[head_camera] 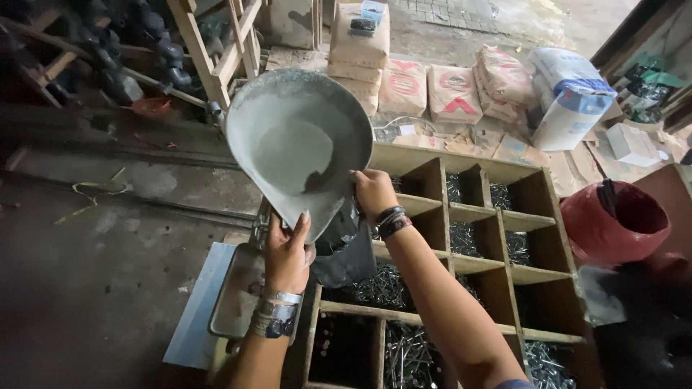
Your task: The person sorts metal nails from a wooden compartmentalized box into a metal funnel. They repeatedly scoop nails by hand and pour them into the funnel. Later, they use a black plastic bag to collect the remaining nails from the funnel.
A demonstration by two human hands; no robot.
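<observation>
Metal scoop (299,144) tilted, spout down over a black bag (344,248); left hand (287,256) grips the spout, right hand (373,191) clasps the rim; steadier tipped slowly, mouth kept inside the bag.

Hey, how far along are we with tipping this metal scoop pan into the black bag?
Done: the scoop pan looks empty, tilted spout-down, only grey dust inside. In hand: the left hand grips its narrow end, the right hand its rim, over the black bag. Whether the bag holds anything can't be seen. Left: the bag is open, and the scale tray below sits bare.
</observation>
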